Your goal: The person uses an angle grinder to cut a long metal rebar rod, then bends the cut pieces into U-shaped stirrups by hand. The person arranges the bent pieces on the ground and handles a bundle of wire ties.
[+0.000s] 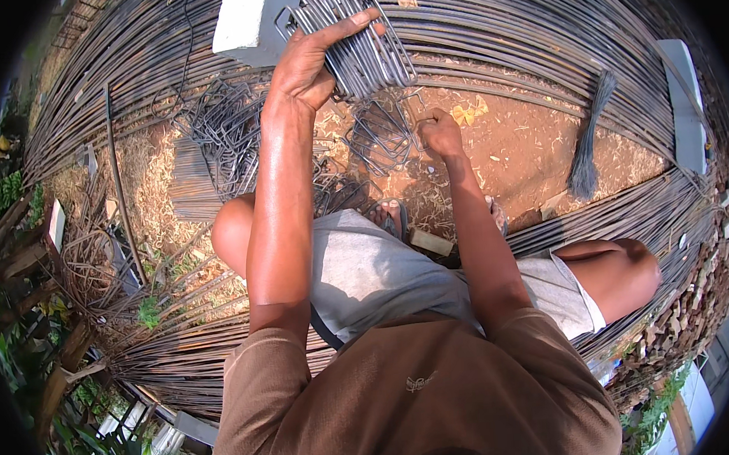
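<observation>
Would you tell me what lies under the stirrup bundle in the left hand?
Under the stirrup bundle are long steel bars and a white block; ground directly beneath is covered.

The scene is viewed from one head-worn fisheye camera, directed steeply downward from close above the person's own shoulders and lap. The forearms are seen entering from the lower edge, and long rebar rods are bent into arcs toward the dark circular rim.
</observation>
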